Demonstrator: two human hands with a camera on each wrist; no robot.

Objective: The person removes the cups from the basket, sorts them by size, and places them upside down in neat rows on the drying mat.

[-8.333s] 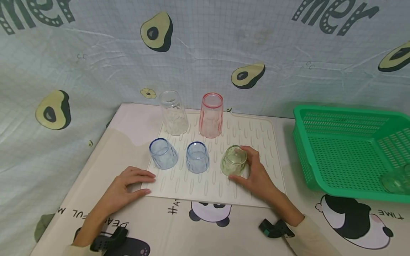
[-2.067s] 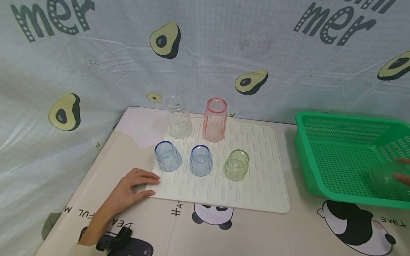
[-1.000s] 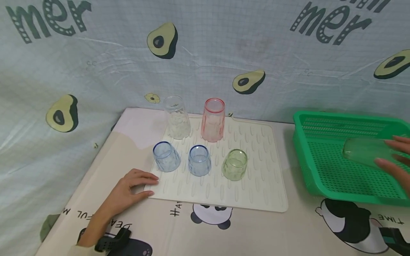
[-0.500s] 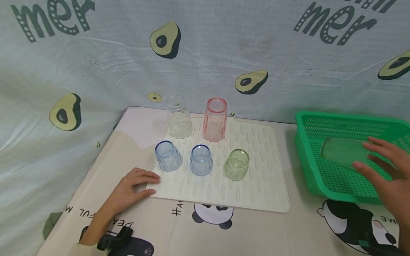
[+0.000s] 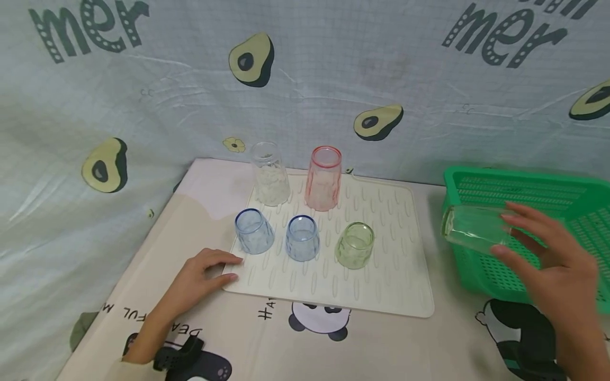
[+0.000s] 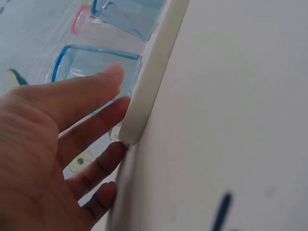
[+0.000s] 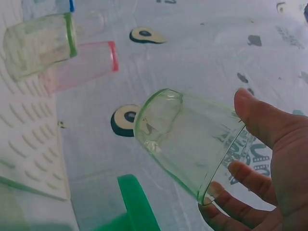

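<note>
My right hand (image 5: 557, 259) holds a tall, faintly green drinking glass (image 5: 476, 227) on its side over the left part of the green basket. In the right wrist view, thumb and fingers grip the thin-rimmed end of the glass (image 7: 187, 139), and its thick base points away. My left hand (image 5: 195, 280) rests at the front left corner of the white drying mat (image 5: 381, 288), its fingers touching the mat's edge. On the mat stand two short blue glasses (image 5: 302, 241), a short green glass (image 5: 355, 247), a tall clear glass (image 5: 271, 180) and a tall pink-rimmed glass (image 5: 324, 182).
The green plastic basket (image 5: 524, 182) stands on the table to the right of the mat. A patterned cloth (image 5: 305, 79) hangs behind the table, close to the two tall glasses. A printed cover (image 5: 376, 349) lies over the tabletop.
The right hand let go of the short green glass on the mat, reached into the basket and gripped the tall glass. It has since brought it leftward and up. The left hand stays put.
</note>
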